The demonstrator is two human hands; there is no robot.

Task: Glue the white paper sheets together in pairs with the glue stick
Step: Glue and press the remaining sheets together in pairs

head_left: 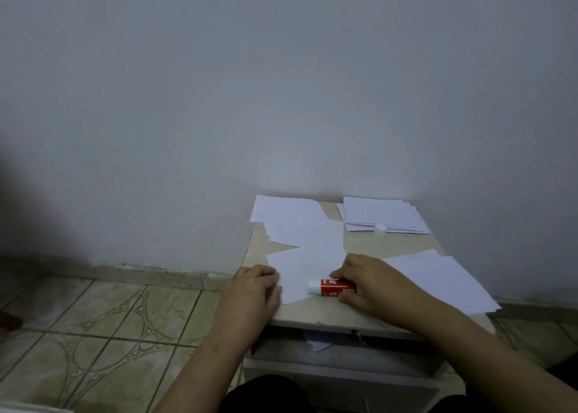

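Now right hand (366, 283) holds red glue stick (332, 287), tip pointing at left hand (255, 287). Left hand, fingers bent, presses edge of white sheet (305, 272) between both hands.

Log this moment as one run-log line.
left hand: holds paper sheet flat | right hand: grips glue stick, tip on sheet | cap: off, near far stack

Plain pale wall (281, 84), bluish-grey, fills the upper view; dim, even light, darker toward the left edge. Floor (103, 328) of beige tiles with ringed, curving pattern, worn skirting strip along the wall base. Small light-topped table (316, 317) stands against the wall; beneath its top a recess, possibly an open drawer.
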